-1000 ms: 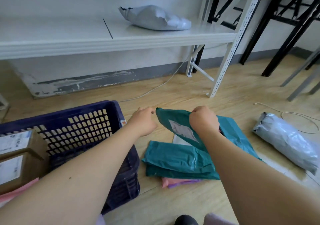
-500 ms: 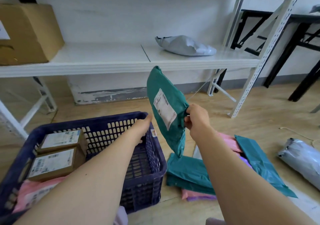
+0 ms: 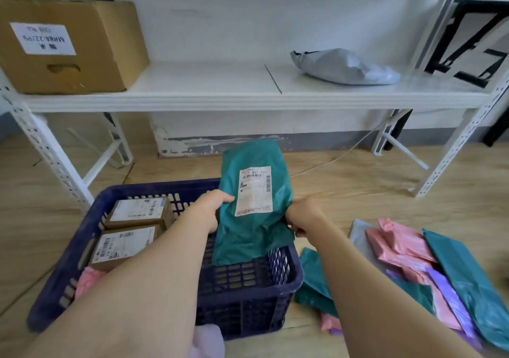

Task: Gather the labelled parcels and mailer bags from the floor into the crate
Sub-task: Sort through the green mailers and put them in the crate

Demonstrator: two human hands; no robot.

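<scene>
A teal mailer bag [image 3: 256, 236] with a white label hangs upright over the right half of the dark blue crate [image 3: 248, 308]. My left hand [image 3: 210, 206] grips its left edge and my right hand [image 3: 303, 217] pinches its right edge. Inside the crate lie two labelled brown parcels [image 3: 129, 231] and a pink mailer [image 3: 88, 280] at the left. On the floor to the right lies a heap of pink, purple and teal mailers [image 3: 429, 269].
A white metal shelf [image 3: 220, 98] spans the back, with a cardboard box [image 3: 68, 46] on its left and a grey mailer [image 3: 347, 67] on its right. Its legs stand beside the crate. A white cable runs over the wooden floor.
The teal mailer has been lifted off the floor pile and carried left until it hangs over the crate. My left hand, free half a second ago, now grips its left edge.
</scene>
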